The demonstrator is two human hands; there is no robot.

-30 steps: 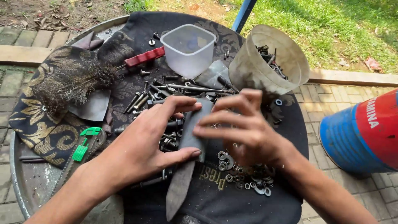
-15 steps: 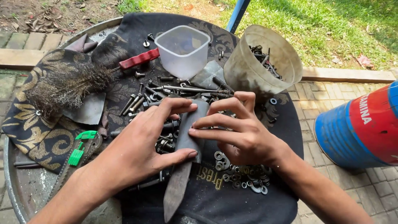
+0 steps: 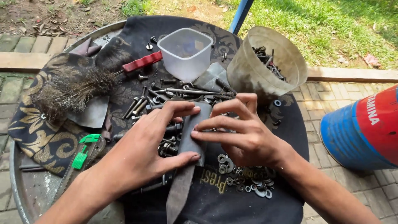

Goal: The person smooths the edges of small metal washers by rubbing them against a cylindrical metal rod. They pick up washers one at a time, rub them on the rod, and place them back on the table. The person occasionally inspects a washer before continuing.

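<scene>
— What is held, and how?

— A dark grey strap (image 3: 188,145) is gripped by both hands above the middle of the round tray (image 3: 16,182). It is pinched by the left hand (image 3: 141,153), thumb under its lower part and fingers curled over its upper edge. The right hand (image 3: 244,137) is laid on it from the other side, fingers spread across its upper part and closed against it.

— Where does the strap lie relative to the grip?

— Its upper part is caught between the two hands; its lower end hangs free below them, over the black cloth (image 3: 232,203).

— And what is found around it?

— A heap of bolts (image 3: 166,95) is seen just beyond the fingers, and washers (image 3: 248,182) are scattered beneath the right wrist. A clear square tub (image 3: 186,52) and a tilted round container (image 3: 265,62) holding more hardware are set further back. A wire brush (image 3: 78,89) with a red handle lies to the left, and a green clip (image 3: 83,155) near the left forearm. A blue and red drum (image 3: 365,128) stands off the tray at the right.
</scene>
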